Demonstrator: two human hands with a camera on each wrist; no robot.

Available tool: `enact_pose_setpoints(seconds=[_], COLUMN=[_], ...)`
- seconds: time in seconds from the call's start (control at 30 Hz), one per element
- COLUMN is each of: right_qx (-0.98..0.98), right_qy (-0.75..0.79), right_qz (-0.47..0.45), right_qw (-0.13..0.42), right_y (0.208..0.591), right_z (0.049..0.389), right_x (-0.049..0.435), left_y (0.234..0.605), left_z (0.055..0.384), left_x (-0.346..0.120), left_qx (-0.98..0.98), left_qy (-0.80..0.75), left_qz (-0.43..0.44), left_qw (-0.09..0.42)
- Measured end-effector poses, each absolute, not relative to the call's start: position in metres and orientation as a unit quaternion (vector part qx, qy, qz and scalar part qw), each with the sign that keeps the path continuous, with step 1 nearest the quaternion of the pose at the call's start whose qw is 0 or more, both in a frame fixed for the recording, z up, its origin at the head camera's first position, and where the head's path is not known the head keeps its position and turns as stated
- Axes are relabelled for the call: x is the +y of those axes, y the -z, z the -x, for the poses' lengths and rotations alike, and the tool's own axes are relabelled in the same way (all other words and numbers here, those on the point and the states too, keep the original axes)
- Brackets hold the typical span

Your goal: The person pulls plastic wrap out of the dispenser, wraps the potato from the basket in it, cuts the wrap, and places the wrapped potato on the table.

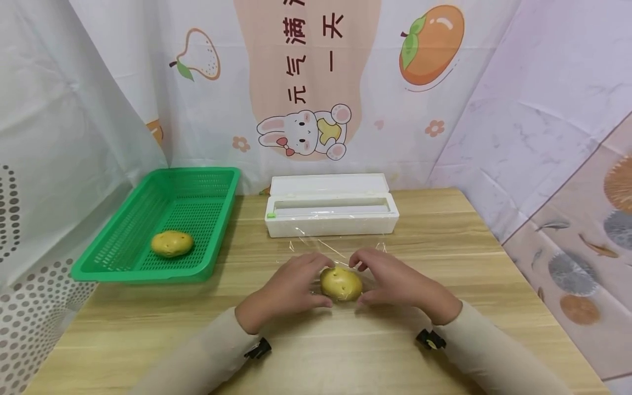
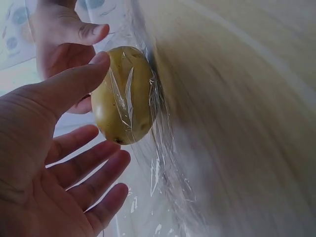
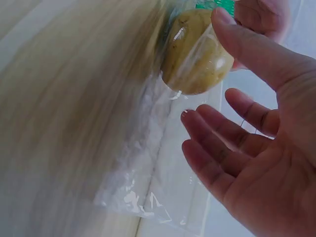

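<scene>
A yellow potato (image 1: 340, 283) lies on the table between both hands, with clear plastic wrap (image 2: 165, 153) over and around it. In the left wrist view, my left hand (image 2: 54, 148) has its thumb tip at the potato's side and its fingers spread below, loosely bent. My right hand (image 3: 266, 128) faces it from the other side; its thumb overlaps the potato's edge in the right wrist view, its other fingers apart from it. The wrap extends from the potato back toward a white wrap dispenser (image 1: 332, 226) with its lid raised.
A green plastic basket (image 1: 212, 258) stands at the left, holding a second potato (image 1: 171, 243). The wooden table (image 1: 336, 356) ends at a printed curtain (image 1: 395, 142) behind the dispenser. Black straps with small cameras sit at both sleeves.
</scene>
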State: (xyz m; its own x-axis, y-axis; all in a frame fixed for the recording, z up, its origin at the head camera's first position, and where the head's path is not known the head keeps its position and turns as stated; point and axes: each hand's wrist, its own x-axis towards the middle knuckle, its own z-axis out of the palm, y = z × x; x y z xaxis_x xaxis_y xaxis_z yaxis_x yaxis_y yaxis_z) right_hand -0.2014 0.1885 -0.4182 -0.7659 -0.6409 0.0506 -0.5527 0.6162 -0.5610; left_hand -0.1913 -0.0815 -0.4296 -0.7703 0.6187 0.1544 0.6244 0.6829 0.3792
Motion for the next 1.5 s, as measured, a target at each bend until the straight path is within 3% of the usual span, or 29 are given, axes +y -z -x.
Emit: enact_pose_setpoints(seconds=[0.43,0.97,1.3,1.5], right_qx=[0.872,0.833,0.814,0.808], right_qy=[0.346,0.427,0.465,0.477], right_qz=[0.328,0.316,0.3,0.288], right_qw=[0.112,0.154,0.175,0.19], right_y=[0.429,0.437,0.445,0.448], right_z=[0.212,0.226,0.233,0.237], right_x=[0.19,0.195,0.2,0.201], left_y=[0.429,0.433,0.442,0.445], left_z=[0.199,0.208,0.215,0.219], left_x=[-0.079,-0.086,-0.089,-0.09], left_qx=[-0.908,-0.873,-0.864,-0.865], left_qy=[0.254,0.381,0.405,0.416], left_qz=[0.334,0.29,0.284,0.257], left_qw=[-0.013,-0.094,-0.092,-0.117])
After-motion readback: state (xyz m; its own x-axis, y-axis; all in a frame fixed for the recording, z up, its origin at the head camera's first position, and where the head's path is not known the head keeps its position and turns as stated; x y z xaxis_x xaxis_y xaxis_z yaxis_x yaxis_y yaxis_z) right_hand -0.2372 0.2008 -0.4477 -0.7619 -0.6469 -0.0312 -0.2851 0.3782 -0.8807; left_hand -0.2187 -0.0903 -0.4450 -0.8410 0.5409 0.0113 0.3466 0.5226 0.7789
